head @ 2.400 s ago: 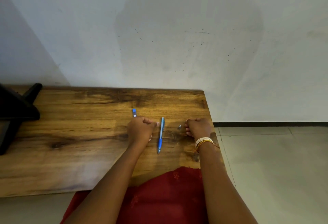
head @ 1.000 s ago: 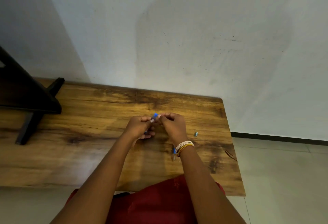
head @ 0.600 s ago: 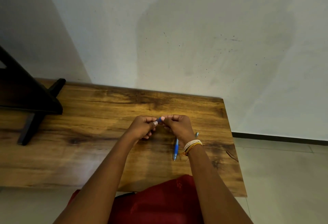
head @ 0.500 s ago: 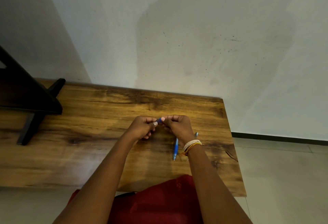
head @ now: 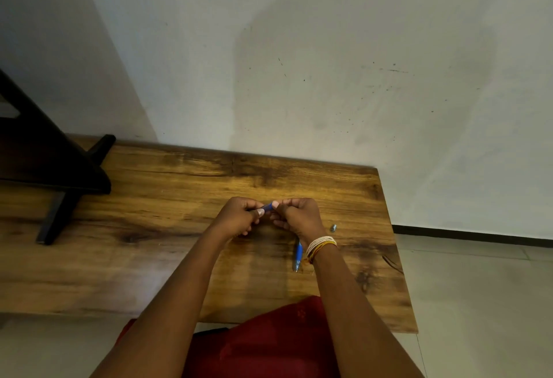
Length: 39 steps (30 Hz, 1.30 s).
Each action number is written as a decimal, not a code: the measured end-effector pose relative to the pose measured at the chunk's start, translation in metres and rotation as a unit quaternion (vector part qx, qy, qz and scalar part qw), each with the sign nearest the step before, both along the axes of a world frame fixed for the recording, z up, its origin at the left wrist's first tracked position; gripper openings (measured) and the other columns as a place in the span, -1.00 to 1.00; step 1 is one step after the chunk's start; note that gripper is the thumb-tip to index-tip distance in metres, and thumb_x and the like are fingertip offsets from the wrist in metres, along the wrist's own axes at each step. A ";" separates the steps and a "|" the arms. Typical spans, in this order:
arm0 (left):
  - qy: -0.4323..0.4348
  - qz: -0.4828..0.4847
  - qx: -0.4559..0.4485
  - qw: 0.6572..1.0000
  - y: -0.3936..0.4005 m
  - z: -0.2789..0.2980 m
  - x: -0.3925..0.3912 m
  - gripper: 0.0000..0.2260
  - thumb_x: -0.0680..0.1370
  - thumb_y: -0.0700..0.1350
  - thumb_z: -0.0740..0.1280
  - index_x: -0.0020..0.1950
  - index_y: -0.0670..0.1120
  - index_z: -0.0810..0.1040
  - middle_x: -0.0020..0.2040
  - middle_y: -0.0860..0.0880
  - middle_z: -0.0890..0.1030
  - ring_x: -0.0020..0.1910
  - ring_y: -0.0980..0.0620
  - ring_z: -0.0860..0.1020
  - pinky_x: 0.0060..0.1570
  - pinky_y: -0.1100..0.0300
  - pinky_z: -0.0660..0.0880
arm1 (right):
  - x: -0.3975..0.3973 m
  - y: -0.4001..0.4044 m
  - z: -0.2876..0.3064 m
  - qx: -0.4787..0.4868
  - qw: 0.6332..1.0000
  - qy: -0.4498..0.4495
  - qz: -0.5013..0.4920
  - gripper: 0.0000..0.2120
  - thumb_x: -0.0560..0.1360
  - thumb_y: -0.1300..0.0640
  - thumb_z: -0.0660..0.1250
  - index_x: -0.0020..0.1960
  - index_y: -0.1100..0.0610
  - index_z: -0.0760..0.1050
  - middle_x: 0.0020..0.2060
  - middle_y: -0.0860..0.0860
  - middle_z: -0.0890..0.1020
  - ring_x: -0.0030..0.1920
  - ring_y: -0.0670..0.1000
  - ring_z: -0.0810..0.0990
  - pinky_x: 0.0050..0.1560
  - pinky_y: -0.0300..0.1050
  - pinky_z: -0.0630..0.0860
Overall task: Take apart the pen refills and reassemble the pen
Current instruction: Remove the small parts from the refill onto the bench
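Observation:
My left hand [head: 239, 216] and my right hand [head: 296, 216] meet above the middle of the wooden table [head: 167, 198]. Both pinch a small blue pen part [head: 268, 206] between their fingertips; most of it is hidden by my fingers. The blue pen barrel [head: 298, 254] lies on the table under my right wrist, its tip toward me and its upper half hidden. A small metal pen piece [head: 333, 227] lies on the table to the right of my right hand.
A black stand [head: 54, 168] sits at the table's left back. The wall rises right behind the table. The table's right edge [head: 398, 258] drops to a tiled floor [head: 478, 303]. Red cloth [head: 269, 344] covers my lap at the near edge.
Both hands left the table and came together on the small blue part that lay behind my left hand. In the last half second they have stayed nearly still.

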<state>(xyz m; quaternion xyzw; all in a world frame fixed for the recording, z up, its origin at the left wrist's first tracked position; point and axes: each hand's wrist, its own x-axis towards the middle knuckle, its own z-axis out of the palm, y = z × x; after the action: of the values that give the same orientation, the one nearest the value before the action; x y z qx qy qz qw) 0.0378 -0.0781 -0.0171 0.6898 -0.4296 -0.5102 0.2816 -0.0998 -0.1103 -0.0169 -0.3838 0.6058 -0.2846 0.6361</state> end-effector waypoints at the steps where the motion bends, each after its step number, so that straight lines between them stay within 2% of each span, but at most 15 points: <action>1: 0.001 -0.001 0.001 1.000 0.000 0.000 0.001 -0.80 0.58 -0.19 0.24 0.14 -0.11 0.59 -0.30 -0.02 0.51 -0.41 0.09 0.38 -0.42 0.25 0.36 | 0.000 0.000 0.000 0.003 1.000 -0.003 0.000 -0.81 0.54 0.29 0.32 0.06 0.41 0.56 -0.30 0.11 0.65 -0.39 -0.12 0.64 -0.32 -0.29 0.58; 6: 0.008 0.004 0.008 1.000 0.001 0.001 0.004 -0.80 0.58 -0.21 0.23 0.15 -0.17 0.58 -0.31 -0.03 0.50 -0.41 0.07 0.38 -0.40 0.22 0.36 | 0.003 -0.001 0.004 0.024 0.999 -0.037 -0.010 -0.85 0.57 0.26 0.28 0.08 0.31 0.53 -0.27 0.11 0.66 -0.41 -0.15 0.66 -0.33 -0.29 0.58; 9: 0.011 0.004 0.014 1.000 0.001 0.002 0.007 -0.79 0.59 -0.24 0.20 0.16 -0.21 0.56 -0.30 -0.03 0.49 -0.41 0.07 0.37 -0.41 0.23 0.35 | 0.005 -0.001 0.002 0.021 0.998 -0.035 -0.049 -0.95 0.53 0.26 0.34 -0.10 0.23 0.53 -0.23 0.14 0.65 -0.38 -0.07 0.65 -0.36 -0.25 0.60; 10: 0.012 0.007 0.015 1.000 0.001 0.002 0.009 -0.78 0.59 -0.26 0.18 0.16 -0.22 0.56 -0.30 -0.03 0.49 -0.42 0.07 0.36 -0.43 0.25 0.34 | 0.006 -0.002 -0.001 0.007 0.998 -0.008 -0.065 -0.91 0.50 0.25 0.38 -0.17 0.21 0.54 -0.23 0.15 0.64 -0.37 -0.03 0.63 -0.36 -0.21 0.62; 12: 0.014 0.020 0.015 1.000 0.002 0.002 0.012 -0.76 0.59 -0.30 0.14 0.16 -0.23 0.55 -0.30 -0.03 0.49 -0.43 0.08 0.36 -0.49 0.31 0.33 | 0.008 -0.004 -0.005 -0.059 0.990 0.114 -0.062 -0.89 0.46 0.19 0.43 -0.22 0.20 0.60 -0.24 0.14 0.66 -0.32 0.01 0.60 -0.24 -0.08 0.64; 15: 0.031 0.048 0.015 0.998 0.003 0.002 0.016 -0.75 0.58 -0.33 0.13 0.20 -0.24 0.50 -0.29 -0.05 0.52 -0.44 0.08 0.39 -0.55 0.36 0.33 | 0.013 -0.007 -0.005 -0.152 0.956 0.251 -0.006 -0.87 0.43 0.11 0.44 -0.19 0.16 0.69 -0.21 0.10 0.72 -0.22 0.01 0.62 -0.15 -0.16 0.50; 18: 0.038 0.080 0.013 0.996 0.004 0.000 0.020 -0.80 0.57 -0.33 0.16 0.16 -0.26 0.48 -0.29 -0.06 0.56 -0.45 0.07 0.44 -0.56 0.35 0.37 | 0.017 -0.009 -0.004 -0.159 0.936 0.312 0.042 -0.85 0.44 0.06 0.40 -0.15 0.11 0.69 -0.15 0.09 0.73 -0.09 0.11 0.66 -0.10 -0.12 0.53; 21: 0.043 0.116 0.004 0.992 0.004 -0.003 0.026 -0.83 0.55 -0.32 0.21 0.11 -0.27 0.51 -0.26 -0.07 0.61 -0.45 0.05 0.49 -0.54 0.32 0.41 | 0.021 -0.007 -0.005 -0.158 0.922 0.348 0.053 -0.85 0.46 0.04 0.38 -0.13 0.07 0.69 -0.11 0.08 0.72 -0.05 0.14 0.66 -0.17 -0.19 0.43; 26: 0.069 0.163 -0.012 0.984 0.002 -0.004 0.028 -0.84 0.53 -0.33 0.26 0.06 -0.26 0.56 -0.25 -0.08 0.63 -0.59 0.19 0.49 -0.56 0.32 0.43 | 0.027 -0.004 -0.004 -0.168 0.903 0.394 0.043 -0.86 0.46 0.00 0.38 -0.07 0.00 0.69 -0.06 0.04 0.72 -0.02 0.13 0.66 -0.15 -0.18 0.44; 31: 0.105 0.176 -0.010 0.979 0.003 0.000 0.029 -0.84 0.52 -0.31 0.31 0.07 -0.26 0.60 -0.24 -0.10 0.62 -0.53 0.15 0.51 -0.54 0.35 0.46 | 0.026 -0.003 -0.005 -0.212 0.901 0.377 0.020 -0.80 0.48 0.08 0.35 0.06 0.07 0.67 0.02 0.10 0.70 0.05 0.14 0.64 -0.02 -0.11 0.53; 34: 0.122 0.173 0.001 0.977 0.005 0.002 0.028 -0.83 0.49 -0.31 0.35 0.06 -0.27 0.61 -0.26 -0.10 0.62 -0.44 0.08 0.54 -0.50 0.34 0.50 | 0.027 -0.004 -0.004 -0.206 0.925 0.319 -0.005 -0.80 0.52 0.20 0.29 0.02 0.22 0.67 -0.01 0.20 0.70 0.04 0.18 0.64 0.02 -0.09 0.52; 35: 0.128 0.173 0.006 0.976 0.005 0.003 0.027 -0.83 0.49 -0.31 0.36 0.06 -0.29 0.61 -0.28 -0.10 0.62 -0.46 0.09 0.54 -0.49 0.34 0.50 | 0.028 -0.005 -0.004 -0.170 0.946 0.277 -0.010 -0.80 0.52 0.21 0.29 -0.06 0.27 0.67 -0.05 0.24 0.70 0.01 0.22 0.65 0.02 -0.04 0.53; 37: 0.130 0.175 0.014 0.976 0.005 0.002 0.026 -0.83 0.48 -0.31 0.36 0.06 -0.30 0.61 -0.30 -0.10 0.61 -0.48 0.11 0.53 -0.48 0.34 0.51 | 0.030 -0.004 0.000 -0.059 0.989 0.135 -0.028 -0.82 0.52 0.25 0.31 -0.22 0.26 0.60 -0.13 0.25 0.69 -0.08 0.23 0.66 -0.01 0.07 0.59; 39: 0.130 0.181 0.016 0.975 0.005 0.002 0.027 -0.82 0.48 -0.31 0.37 0.07 -0.29 0.61 -0.30 -0.12 0.62 -0.46 0.10 0.54 -0.44 0.32 0.52 | 0.032 0.001 0.003 0.019 0.998 -0.007 -0.061 -0.84 0.51 0.33 0.33 -0.24 0.21 0.54 -0.19 0.17 0.65 -0.20 0.10 0.65 -0.19 -0.14 0.61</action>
<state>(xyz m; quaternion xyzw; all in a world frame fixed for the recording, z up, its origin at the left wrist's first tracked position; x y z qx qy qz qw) 0.0649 -0.0727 -0.0155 0.6881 -0.2497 -0.5427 0.4118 -0.0681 -0.1096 -0.0134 -0.3324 0.6290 -0.3138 0.6288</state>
